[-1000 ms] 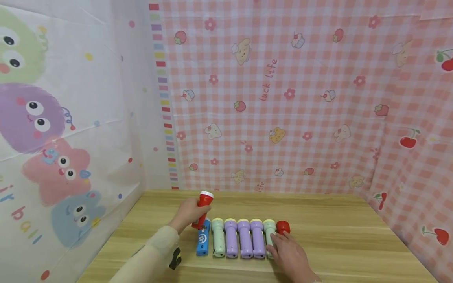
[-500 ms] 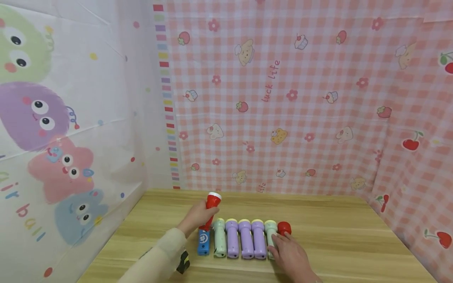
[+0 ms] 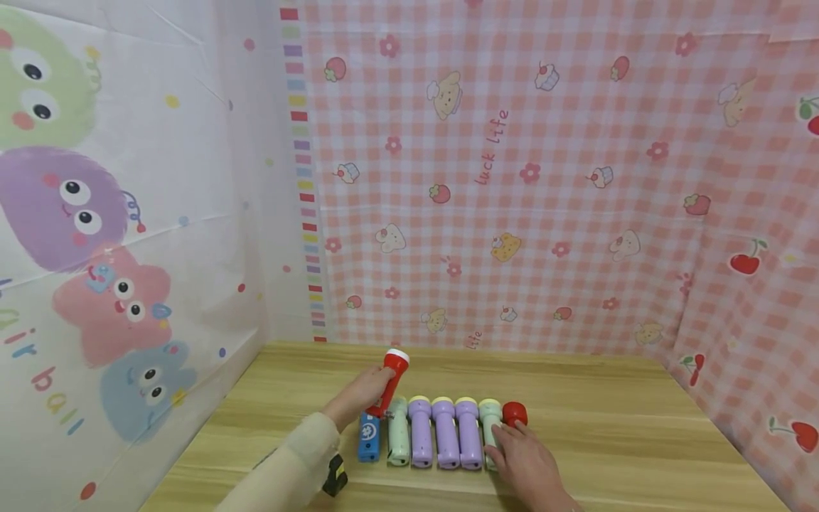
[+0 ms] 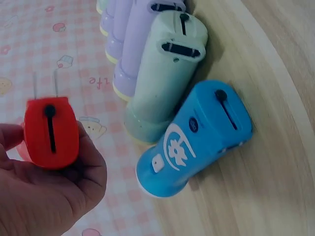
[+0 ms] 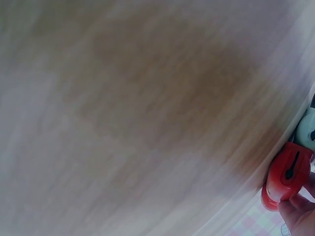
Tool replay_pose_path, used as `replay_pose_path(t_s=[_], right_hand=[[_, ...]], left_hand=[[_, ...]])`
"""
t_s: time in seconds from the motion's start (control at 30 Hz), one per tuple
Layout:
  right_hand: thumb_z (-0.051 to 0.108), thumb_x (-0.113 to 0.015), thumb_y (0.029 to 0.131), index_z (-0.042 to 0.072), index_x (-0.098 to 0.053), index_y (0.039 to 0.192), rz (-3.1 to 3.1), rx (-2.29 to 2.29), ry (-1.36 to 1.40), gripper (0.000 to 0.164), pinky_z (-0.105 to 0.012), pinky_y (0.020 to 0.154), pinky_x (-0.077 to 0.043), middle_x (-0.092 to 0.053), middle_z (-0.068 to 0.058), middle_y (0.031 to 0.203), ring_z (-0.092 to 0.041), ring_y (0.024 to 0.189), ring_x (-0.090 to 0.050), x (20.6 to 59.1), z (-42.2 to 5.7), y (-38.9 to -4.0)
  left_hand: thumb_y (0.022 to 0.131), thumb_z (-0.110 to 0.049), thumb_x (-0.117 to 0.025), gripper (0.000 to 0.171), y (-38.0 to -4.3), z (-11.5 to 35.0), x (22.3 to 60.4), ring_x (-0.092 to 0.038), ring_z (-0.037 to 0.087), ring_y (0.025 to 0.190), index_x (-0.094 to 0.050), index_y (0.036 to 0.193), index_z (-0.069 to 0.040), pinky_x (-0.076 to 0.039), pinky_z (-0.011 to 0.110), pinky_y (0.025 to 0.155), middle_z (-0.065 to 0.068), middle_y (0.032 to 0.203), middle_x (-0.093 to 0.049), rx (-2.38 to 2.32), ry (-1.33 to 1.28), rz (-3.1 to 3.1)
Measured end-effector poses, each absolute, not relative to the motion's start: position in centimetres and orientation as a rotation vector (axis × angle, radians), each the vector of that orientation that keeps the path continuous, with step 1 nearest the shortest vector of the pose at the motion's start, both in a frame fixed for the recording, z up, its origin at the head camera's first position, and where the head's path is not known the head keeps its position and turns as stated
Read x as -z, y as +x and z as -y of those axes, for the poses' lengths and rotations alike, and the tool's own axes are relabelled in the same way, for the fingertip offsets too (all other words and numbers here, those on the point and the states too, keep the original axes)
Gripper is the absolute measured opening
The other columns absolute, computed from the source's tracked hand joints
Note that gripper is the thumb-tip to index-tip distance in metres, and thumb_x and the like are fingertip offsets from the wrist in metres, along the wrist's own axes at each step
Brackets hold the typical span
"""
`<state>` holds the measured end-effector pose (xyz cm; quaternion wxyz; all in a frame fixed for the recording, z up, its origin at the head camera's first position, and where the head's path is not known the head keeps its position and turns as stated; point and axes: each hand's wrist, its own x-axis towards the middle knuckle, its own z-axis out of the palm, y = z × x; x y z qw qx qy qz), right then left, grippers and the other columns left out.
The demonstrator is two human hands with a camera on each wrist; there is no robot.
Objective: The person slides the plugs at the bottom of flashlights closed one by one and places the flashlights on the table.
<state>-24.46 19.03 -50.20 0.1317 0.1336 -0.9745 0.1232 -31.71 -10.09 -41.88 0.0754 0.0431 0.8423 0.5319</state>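
Observation:
My left hand (image 3: pixel 370 386) grips a red flashlight (image 3: pixel 396 360) with a white rim, tilted above the left end of a row of flashlights. In the left wrist view its red butt (image 4: pixel 51 132) shows a black slider slot, with two thin metal prongs (image 4: pixel 56 82) sticking out. Just below is a blue flashlight (image 3: pixel 368 442), beside a pale green flashlight (image 3: pixel 398 444). My right hand (image 3: pixel 527 459) rests over the row's right end, its fingers touching a second red flashlight (image 3: pixel 515 413) and overlapping another pale green flashlight (image 3: pixel 490 412).
Three purple flashlights (image 3: pixel 446 441) lie side by side in the middle of the row, heads toward the back. Wooden tabletop (image 3: pixel 614 434) surrounds the row. A pink checked cloth (image 3: pixel 550 213) hangs behind, and a white cartoon-printed cloth (image 3: pixel 217 178) hangs at left.
My left hand has carried the red flashlight rightward, from over the blue flashlight toward the neighbouring pale green one. My right hand stays on the row's right end.

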Motion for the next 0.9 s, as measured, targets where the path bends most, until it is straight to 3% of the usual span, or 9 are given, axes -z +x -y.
replay_pose_path(t_s=[0.2, 0.43, 0.9], right_hand=[[0.032, -0.069, 0.093, 0.000, -0.066, 0.123, 2.847, -0.373, 0.380, 0.044, -0.050, 0.109, -0.037, -0.065, -0.019, 0.123, -0.036, 0.123, -0.056, 50.0, -19.0, -24.5], [0.031, -0.069, 0.093, 0.000, -0.065, 0.123, 2.849, -0.371, 0.359, 0.044, -0.053, 0.105, -0.040, -0.063, -0.021, 0.124, -0.041, 0.123, -0.054, 49.8, -18.9, -24.4], [0.030, -0.071, 0.091, 0.000, -0.064, 0.125, 2.821, -0.452, 0.326, 0.046, -0.057, 0.097, -0.045, -0.057, -0.025, 0.130, -0.043, 0.122, -0.052, 49.8, -19.0, -24.3]], left_hand=[[0.101, -0.030, -0.052, 0.043, -31.4, 10.0, 41.9, -0.060, 0.023, 0.084, -0.052, 0.122, 0.007, -0.053, 0.032, 0.070, 0.013, 0.099, -0.060, -1.627, 0.129, -2.487], [0.100, -0.033, -0.057, 0.048, -31.5, 9.7, 42.1, -0.062, 0.024, 0.085, -0.053, 0.124, 0.008, -0.055, 0.036, 0.075, 0.013, 0.100, -0.062, -1.679, 0.072, -2.465], [0.097, -0.029, -0.063, 0.048, -31.7, 8.9, 42.5, -0.065, 0.022, 0.077, -0.053, 0.117, 0.014, -0.058, 0.036, 0.068, 0.017, 0.095, -0.065, -1.860, 0.043, -2.395]])
